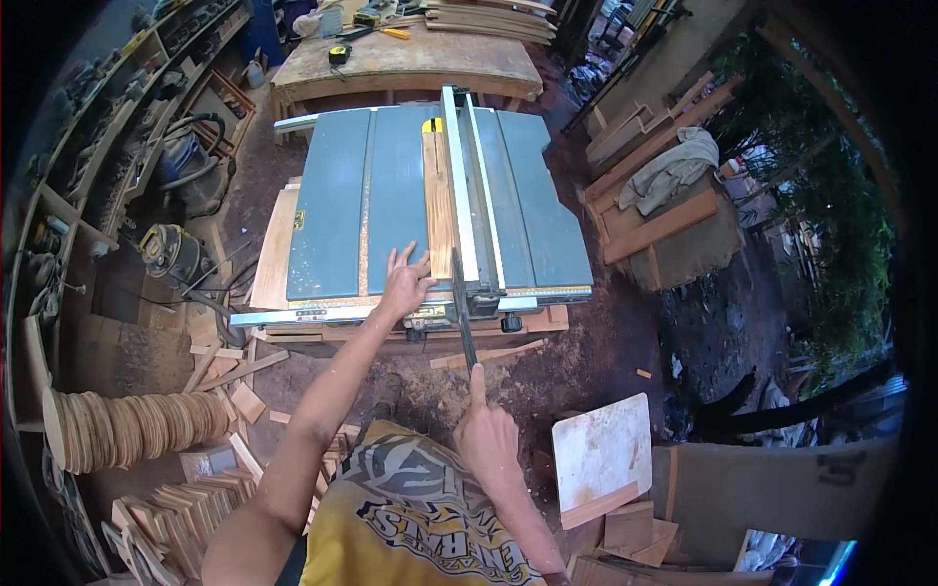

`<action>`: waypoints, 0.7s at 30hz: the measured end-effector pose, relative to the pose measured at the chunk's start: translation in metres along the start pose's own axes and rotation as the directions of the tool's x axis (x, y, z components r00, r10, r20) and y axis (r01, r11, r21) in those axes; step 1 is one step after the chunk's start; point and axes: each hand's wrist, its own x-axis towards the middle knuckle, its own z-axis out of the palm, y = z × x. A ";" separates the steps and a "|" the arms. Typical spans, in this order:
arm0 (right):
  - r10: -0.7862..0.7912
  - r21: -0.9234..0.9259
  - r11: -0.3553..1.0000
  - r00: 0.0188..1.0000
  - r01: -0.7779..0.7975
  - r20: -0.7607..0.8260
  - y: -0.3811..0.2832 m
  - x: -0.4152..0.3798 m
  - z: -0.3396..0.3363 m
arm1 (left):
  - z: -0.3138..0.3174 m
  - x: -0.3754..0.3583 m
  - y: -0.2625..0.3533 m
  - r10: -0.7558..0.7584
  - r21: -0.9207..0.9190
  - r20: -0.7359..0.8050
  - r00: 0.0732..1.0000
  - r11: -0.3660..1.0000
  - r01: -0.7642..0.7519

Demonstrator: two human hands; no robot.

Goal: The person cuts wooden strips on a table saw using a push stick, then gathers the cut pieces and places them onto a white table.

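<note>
On the blue-grey table saw (332,205), a wooden strip (440,215) lies lengthwise along the silver rip fence (457,176). My left hand (404,283) rests near the saw's front edge, fingers spread, its fingertips touching the left side of the strip's near end. My right hand (489,435) is in front of the saw, closed around a long dark stick (466,327), index finger stretched along it. The stick's far end meets the near end of the strip beside the fence. A yellow piece (432,125) shows at the strip's far end.
Behind the saw stands a workbench (410,63) with a tape measure (339,54) and stacked boards. Shop vacuums (171,249) and shelves are at left. Wooden discs (137,430) and cut pieces lie lower left. A white panel (603,449) is lower right.
</note>
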 end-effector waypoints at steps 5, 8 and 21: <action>-0.055 -0.020 0.998 0.998 0.054 -0.037 0.003 0.015 0.001 | 0.012 0.009 -0.002 0.009 0.033 -0.065 0.998 0.999 -0.007; -0.040 -0.012 0.999 0.999 0.040 -0.017 -0.002 0.025 -0.003 | 0.013 0.015 -0.003 -0.005 0.046 -0.103 0.995 0.999 0.010; -0.007 -0.019 1.000 0.999 0.006 -0.038 -0.025 0.084 -0.015 | 0.009 0.061 -0.014 -0.113 -0.012 -0.328 0.938 0.993 0.116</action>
